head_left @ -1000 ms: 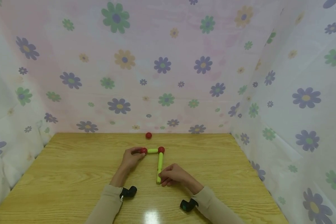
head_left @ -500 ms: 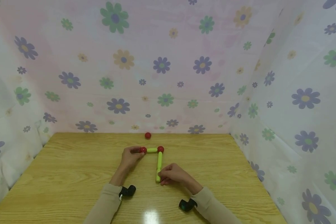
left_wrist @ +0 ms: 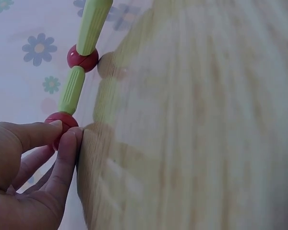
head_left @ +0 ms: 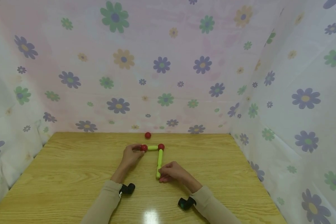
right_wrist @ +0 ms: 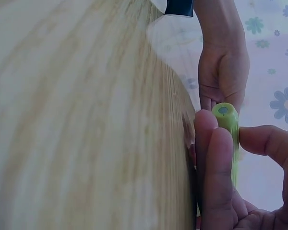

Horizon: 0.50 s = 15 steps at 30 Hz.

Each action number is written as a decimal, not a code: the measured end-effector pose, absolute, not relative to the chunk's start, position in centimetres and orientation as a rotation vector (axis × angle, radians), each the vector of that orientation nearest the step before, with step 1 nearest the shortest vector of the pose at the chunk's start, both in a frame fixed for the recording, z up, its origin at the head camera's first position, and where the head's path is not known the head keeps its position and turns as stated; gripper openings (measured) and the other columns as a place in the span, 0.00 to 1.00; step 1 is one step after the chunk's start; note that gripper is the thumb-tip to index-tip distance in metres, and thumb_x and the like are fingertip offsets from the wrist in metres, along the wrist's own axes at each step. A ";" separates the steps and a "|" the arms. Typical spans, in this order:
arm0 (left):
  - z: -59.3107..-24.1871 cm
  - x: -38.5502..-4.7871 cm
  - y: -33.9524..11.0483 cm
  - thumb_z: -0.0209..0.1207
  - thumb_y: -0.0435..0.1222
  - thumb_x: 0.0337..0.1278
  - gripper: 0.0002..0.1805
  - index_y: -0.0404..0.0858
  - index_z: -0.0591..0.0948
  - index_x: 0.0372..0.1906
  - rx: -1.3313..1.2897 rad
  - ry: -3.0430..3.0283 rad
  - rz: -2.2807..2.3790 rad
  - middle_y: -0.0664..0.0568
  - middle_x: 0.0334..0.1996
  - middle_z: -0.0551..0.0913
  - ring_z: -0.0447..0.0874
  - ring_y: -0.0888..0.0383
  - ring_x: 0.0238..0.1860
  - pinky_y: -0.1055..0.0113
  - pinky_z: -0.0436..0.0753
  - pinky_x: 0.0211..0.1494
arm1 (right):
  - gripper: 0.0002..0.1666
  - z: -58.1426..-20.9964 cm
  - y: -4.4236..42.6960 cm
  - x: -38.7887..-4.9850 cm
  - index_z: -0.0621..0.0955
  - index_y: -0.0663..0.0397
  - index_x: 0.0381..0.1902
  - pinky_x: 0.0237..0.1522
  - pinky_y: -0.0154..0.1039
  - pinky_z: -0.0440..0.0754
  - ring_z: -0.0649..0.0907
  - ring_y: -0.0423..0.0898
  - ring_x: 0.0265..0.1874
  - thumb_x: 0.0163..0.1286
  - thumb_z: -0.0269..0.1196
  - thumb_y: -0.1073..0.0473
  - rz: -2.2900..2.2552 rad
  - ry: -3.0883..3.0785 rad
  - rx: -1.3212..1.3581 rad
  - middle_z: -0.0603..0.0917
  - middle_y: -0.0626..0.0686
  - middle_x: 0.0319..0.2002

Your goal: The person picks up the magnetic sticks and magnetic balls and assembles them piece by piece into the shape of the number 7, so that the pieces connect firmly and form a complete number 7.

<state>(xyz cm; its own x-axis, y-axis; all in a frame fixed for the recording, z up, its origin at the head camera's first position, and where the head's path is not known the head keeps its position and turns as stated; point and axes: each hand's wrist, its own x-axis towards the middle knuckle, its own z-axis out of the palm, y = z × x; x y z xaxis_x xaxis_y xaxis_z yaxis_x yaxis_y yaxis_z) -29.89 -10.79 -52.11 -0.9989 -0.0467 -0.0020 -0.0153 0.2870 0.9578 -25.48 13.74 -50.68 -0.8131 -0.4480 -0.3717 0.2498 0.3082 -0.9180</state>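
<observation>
My left hand (head_left: 131, 155) pinches a red ball (head_left: 144, 148) between thumb and fingertips, seen closely in the left wrist view. A short yellow-green stick (head_left: 152, 147) links this ball to a second red ball (head_left: 161, 147) on its right. From the second ball a longer yellow-green length (head_left: 160, 157) runs toward me; whether it is one stick or two in line I cannot tell. My right hand (head_left: 174, 172) pinches its near end. In the right wrist view that stick's end (right_wrist: 223, 110) shows a small grey disc, and the fingers hide part of its side.
A loose red ball (head_left: 147, 135) lies near the back edge of the wooden table (head_left: 72, 174). Flower-printed cloth (head_left: 168, 77) hangs behind and along both sides. A black wrist camera (head_left: 128, 189) sits at the left cuff, another (head_left: 186, 203) at the right.
Both hands have moved slightly away from me, carrying the joined balls and sticks with them. Their holds look the same. The loose ball has stayed where it was.
</observation>
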 end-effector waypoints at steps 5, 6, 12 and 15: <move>-52.2 -30.2 -10.8 0.63 0.29 0.66 0.24 0.29 0.78 0.66 0.042 -2.520 -1.876 0.35 0.59 0.83 0.84 0.44 0.58 0.60 0.83 0.55 | 0.17 -50.9 13.9 -25.8 0.84 0.67 0.49 0.32 0.31 0.86 0.89 0.39 0.28 0.75 0.62 0.56 -1.582 1.976 -0.180 0.90 0.51 0.30; -52.2 -30.3 -10.8 0.63 0.29 0.66 0.25 0.29 0.78 0.66 0.039 -2.524 -1.882 0.35 0.60 0.82 0.84 0.43 0.58 0.60 0.83 0.55 | 0.18 -50.9 13.9 -25.9 0.84 0.67 0.50 0.32 0.31 0.86 0.89 0.39 0.28 0.75 0.62 0.56 -1.585 1.971 -0.183 0.90 0.51 0.30; -52.4 -30.7 -11.1 0.62 0.28 0.67 0.25 0.30 0.77 0.68 0.019 -2.545 -1.891 0.36 0.61 0.82 0.83 0.42 0.61 0.56 0.83 0.59 | 0.18 -51.1 14.0 -26.1 0.83 0.66 0.53 0.32 0.31 0.86 0.89 0.40 0.29 0.76 0.62 0.56 -1.588 1.939 -0.200 0.89 0.51 0.31; -52.2 -30.7 -11.4 0.61 0.28 0.67 0.25 0.30 0.77 0.68 0.010 -2.543 -1.891 0.35 0.60 0.83 0.84 0.44 0.58 0.60 0.84 0.55 | 0.18 -51.1 14.1 -26.2 0.83 0.66 0.52 0.31 0.32 0.86 0.89 0.40 0.29 0.76 0.61 0.56 -1.584 1.930 -0.221 0.89 0.51 0.31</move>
<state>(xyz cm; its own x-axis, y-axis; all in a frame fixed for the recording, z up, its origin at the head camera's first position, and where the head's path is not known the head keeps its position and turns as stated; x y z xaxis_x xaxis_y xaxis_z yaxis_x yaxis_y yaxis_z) -30.69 -11.36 -52.19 -0.9996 0.0115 -0.0264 -0.0220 0.2880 0.9574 -26.19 14.06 -51.10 -0.7913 -0.4969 -0.3562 0.2524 0.2650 -0.9306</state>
